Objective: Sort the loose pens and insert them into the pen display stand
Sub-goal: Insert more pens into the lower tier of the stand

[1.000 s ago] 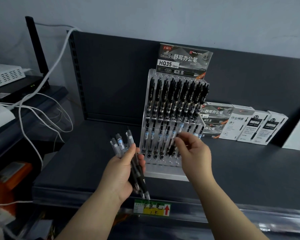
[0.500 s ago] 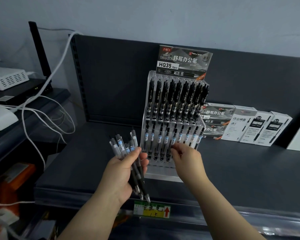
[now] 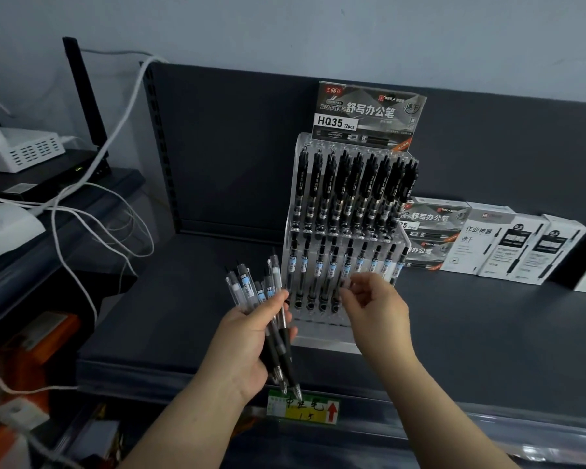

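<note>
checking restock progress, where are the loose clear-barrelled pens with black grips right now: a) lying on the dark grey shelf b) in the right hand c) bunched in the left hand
c: the left hand grips the bunch of clear-barrelled pens with black grips, tips pointing down.

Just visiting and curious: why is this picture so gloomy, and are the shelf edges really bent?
Head view: dim, flat light leaves the dark shelf murky; the wide-angle lens tilts and bows its edges; the clear pen display stand shows faint glare; the right hand looks slightly soft, the loose pens in the left hand sharper.
</note>
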Motion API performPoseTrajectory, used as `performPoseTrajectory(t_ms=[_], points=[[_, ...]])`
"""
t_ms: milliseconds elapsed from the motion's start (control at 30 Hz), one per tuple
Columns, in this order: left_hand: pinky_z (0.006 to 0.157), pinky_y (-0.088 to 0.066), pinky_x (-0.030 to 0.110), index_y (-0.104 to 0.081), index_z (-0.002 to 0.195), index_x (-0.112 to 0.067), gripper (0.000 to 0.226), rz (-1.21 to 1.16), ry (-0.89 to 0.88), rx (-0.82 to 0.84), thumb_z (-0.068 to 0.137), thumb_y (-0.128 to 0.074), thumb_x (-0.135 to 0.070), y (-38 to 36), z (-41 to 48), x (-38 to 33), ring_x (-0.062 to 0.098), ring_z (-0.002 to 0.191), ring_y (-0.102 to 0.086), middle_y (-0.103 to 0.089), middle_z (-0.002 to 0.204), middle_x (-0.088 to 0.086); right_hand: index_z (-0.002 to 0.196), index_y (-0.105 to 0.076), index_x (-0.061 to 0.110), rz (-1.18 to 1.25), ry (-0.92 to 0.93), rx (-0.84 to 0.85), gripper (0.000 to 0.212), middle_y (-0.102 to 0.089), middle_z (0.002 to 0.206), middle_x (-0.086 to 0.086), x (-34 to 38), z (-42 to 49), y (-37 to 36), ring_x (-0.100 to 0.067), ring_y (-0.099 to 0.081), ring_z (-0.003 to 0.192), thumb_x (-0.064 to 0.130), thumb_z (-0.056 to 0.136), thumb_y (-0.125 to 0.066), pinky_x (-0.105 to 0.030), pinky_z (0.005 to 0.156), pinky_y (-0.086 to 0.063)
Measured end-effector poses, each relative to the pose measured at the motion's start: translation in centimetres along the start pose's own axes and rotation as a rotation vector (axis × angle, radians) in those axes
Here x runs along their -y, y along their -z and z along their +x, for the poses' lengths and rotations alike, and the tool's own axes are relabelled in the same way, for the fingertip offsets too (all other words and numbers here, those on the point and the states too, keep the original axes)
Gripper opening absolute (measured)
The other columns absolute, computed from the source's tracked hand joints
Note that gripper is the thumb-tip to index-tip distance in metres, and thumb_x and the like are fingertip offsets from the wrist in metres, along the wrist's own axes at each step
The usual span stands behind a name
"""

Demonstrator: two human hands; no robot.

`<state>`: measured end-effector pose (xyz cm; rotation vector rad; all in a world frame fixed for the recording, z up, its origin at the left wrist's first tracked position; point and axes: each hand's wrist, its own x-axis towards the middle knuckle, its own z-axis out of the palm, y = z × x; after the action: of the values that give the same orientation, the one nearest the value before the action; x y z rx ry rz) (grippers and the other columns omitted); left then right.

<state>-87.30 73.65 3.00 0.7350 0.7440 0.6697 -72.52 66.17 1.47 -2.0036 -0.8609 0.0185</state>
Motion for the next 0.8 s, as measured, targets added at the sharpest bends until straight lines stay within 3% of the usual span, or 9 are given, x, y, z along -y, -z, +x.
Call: performPoseTrajectory(t_ms=[67, 167, 333, 500, 600, 733, 800], points=[[0.066, -0.052, 0.032, -0.067, 0.097, 0.002, 0.041, 0.016, 0.002, 0.002, 0.064, -0.071, -0.023, -0.1, 0.0, 0.1, 0.015, 0.061, -0.06, -0.061, 0.067, 0.003, 0.099, -0.063, 0.022, 0.067, 0.07, 0.016, 0.01, -0.062, 0.087, 0.01, 1.1, -1.2, 0.4, -0.001, -0.057, 0.076, 0.021, 0.089, -0.06, -0.017, 0.068, -0.047], [0.072, -0.053, 0.035, -0.072, 0.088, -0.003, 0.03, 0.029, 0.007, 0.02, 0.066, -0.069, -0.023, -0.3, -0.2, 0.2, 0.021, 0.073, -0.065, -0.069, 0.075, 0.009, 0.084, -0.06, 0.028, 0.172, 0.164, 0.295, 0.007, -0.062, 0.075, 0.011, 3.6, -2.9, 0.2, 0.004, -0.057, 0.066, 0.023, 0.085, -0.065, -0.011, 0.059, -0.046], [0.079, -0.052, 0.037, -0.075, 0.088, -0.007, 0.027, 0.069, 0.014, 0.088, 0.069, -0.069, -0.025, 0.0, -0.4, 0.4, 0.029, 0.093, -0.068, -0.073, 0.092, 0.014, 0.085, -0.069, 0.019, 0.365, -0.028, 0.5, 0.004, -0.063, 0.065, 0.008, 4.0, -3.2, -0.5, 0.001, -0.053, 0.059, 0.022, 0.084, -0.067, -0.014, 0.057, -0.046], [0.068, -0.053, 0.035, -0.073, 0.096, -0.006, 0.031, 0.093, 0.042, 0.159, 0.072, -0.067, -0.025, 0.3, -0.6, 0.3, 0.027, 0.082, -0.07, -0.073, 0.09, 0.015, 0.084, -0.071, 0.016, 0.547, -0.122, 0.648, 0.014, -0.065, 0.064, 0.007, 3.5, -2.9, 0.3, -0.004, -0.053, 0.059, 0.008, 0.087, -0.061, -0.015, 0.055, -0.043], [0.066, -0.051, 0.036, -0.073, 0.093, -0.007, 0.029, 0.085, 0.024, 0.132, 0.071, -0.066, -0.025, 0.3, -0.5, 0.5, 0.019, 0.072, -0.065, -0.069, 0.077, 0.006, 0.08, -0.07, 0.013, 0.578, -0.164, 0.515, 0.011, -0.066, 0.067, 0.004, 3.5, -2.5, 0.8, -0.006, -0.053, 0.058, 0.007, 0.086, -0.062, -0.018, 0.056, -0.046], [0.063, -0.052, 0.031, -0.07, 0.096, -0.003, 0.021, 0.012, 0.003, 0.038, 0.085, -0.061, -0.019, 0.6, 0.1, 0.3, 0.013, 0.064, -0.054, -0.057, 0.069, 0.001, 0.084, -0.068, 0.015, 0.505, -0.185, 0.025, 0.002, -0.067, 0.069, 0.004, 2.5, -1.0, 2.0, 0.003, -0.056, 0.055, 0.014, 0.084, -0.067, -0.014, 0.057, -0.049], [0.058, -0.049, 0.028, -0.069, 0.098, -0.003, 0.023, 0.016, -0.003, 0.02, 0.089, -0.057, -0.02, 0.7, 0.2, 0.3, 0.011, 0.058, -0.052, -0.055, 0.065, 0.001, 0.086, -0.068, 0.017, 0.44, -0.186, -0.108, 0.001, -0.066, 0.069, 0.007, 1.8, -0.1, 2.2, 0.007, -0.055, 0.052, 0.017, 0.085, -0.068, -0.008, 0.053, -0.045]])
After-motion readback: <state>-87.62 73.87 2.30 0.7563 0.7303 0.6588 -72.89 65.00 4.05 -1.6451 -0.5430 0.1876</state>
